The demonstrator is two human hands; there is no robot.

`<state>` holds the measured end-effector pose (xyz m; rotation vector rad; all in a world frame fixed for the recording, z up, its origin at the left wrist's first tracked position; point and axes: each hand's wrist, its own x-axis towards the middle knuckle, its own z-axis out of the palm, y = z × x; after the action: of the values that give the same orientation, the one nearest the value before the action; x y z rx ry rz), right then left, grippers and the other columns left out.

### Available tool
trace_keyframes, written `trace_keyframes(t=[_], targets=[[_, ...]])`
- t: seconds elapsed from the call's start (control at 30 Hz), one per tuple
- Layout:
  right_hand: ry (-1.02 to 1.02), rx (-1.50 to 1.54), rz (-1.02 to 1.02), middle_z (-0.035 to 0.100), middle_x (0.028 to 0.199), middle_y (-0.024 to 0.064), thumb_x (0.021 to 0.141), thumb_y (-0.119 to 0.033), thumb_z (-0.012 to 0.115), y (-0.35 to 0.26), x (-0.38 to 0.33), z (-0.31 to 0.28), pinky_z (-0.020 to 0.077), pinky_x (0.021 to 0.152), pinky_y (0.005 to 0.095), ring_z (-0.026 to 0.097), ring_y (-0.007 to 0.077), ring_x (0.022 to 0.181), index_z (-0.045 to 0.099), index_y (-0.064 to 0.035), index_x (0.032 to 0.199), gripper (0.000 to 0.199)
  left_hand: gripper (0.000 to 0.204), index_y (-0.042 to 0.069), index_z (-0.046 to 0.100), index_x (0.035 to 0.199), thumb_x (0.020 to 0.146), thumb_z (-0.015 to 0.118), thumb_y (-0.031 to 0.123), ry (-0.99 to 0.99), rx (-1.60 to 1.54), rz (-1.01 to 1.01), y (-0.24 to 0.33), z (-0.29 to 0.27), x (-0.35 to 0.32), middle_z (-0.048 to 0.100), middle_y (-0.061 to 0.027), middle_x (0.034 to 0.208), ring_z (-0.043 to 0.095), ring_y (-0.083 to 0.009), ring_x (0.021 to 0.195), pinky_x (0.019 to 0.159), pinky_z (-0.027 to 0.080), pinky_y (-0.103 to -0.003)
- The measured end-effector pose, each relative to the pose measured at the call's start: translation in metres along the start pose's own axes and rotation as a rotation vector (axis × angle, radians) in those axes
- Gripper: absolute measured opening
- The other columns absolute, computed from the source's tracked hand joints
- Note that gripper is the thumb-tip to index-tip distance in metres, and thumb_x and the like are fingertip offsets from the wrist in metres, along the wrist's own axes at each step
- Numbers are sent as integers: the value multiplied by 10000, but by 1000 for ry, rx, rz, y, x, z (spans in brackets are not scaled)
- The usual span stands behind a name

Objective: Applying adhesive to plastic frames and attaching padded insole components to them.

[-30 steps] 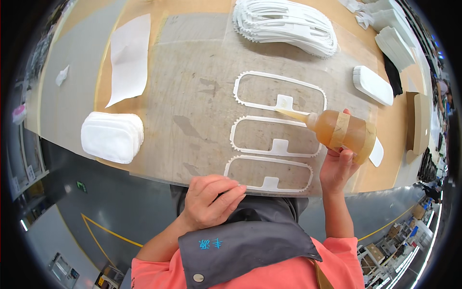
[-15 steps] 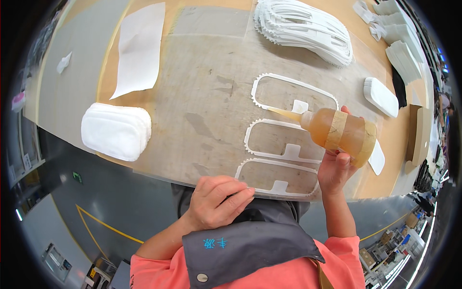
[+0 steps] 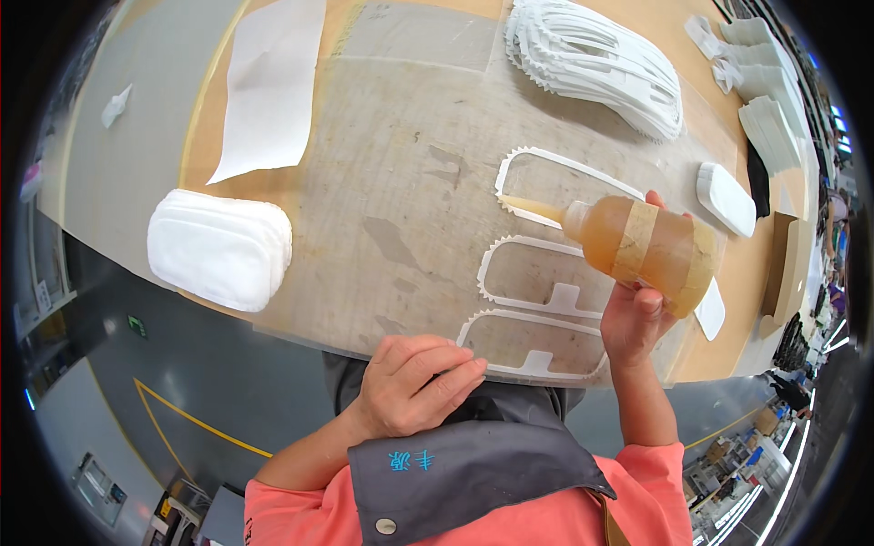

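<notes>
Smudged greyish sheeting [image 3: 364,164] covers the middle of the tan worktable [image 3: 202,168] at your waist. Your left hand [image 3: 410,387] sits at the table's front edge, fingers loosely curled, their tips by the left end of the nearest thin white oblong frame with a square tab [image 3: 539,362]; you cannot tell from here whether they press on it.

Your right hand [image 3: 635,323] grasps a translucent plastic squeeze bottle [image 3: 601,241] wrapped with tan tape, lying at twelve o'clock from that palm. Its long axis slants, the pale tapered nozzle [image 3: 531,209] aimed between nine and ten o'clock. That tip lies over the left end of the farthest white toothed frame [image 3: 583,168], at one o'clock from your left hand; contact is unclear. A matching middle frame [image 3: 482,278] lies between the other two.

Amber liquid fills much of the bottle; its exact level is hard to read. At two o'clock from the bottle stands an open tan cardboard box [image 3: 783,268], contents hidden. Farther off, toward twelve, rests a thick pile of white toothed frames [image 3: 596,68].
</notes>
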<state>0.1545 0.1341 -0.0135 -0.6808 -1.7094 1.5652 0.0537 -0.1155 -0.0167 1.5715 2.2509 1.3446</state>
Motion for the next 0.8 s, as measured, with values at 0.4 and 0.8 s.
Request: trace_keyframes(t=[0.4, 0.8], targets=[[-5, -28, -102, 449, 1497, 296, 737, -593, 861, 2, 19, 12, 430, 1115, 590, 511, 471, 1344, 225, -139, 1524, 1109, 341, 121, 753, 1046, 724, 857, 76, -4, -25, -17, -7, -2, 1, 685, 19, 1013, 655, -172, 889, 705, 441, -298], [12, -50, -145, 412, 1526, 278, 725, -551, 882, 6, 26, 5, 432, 1121, 598, 489, 469, 1367, 191, -159, 1533, 1133, 359, 122, 748, 1062, 723, 854, 70, -41, -42, -42, -7, -3, -1, 680, 17, 1015, 658, -168, 896, 722, 440, -299]])
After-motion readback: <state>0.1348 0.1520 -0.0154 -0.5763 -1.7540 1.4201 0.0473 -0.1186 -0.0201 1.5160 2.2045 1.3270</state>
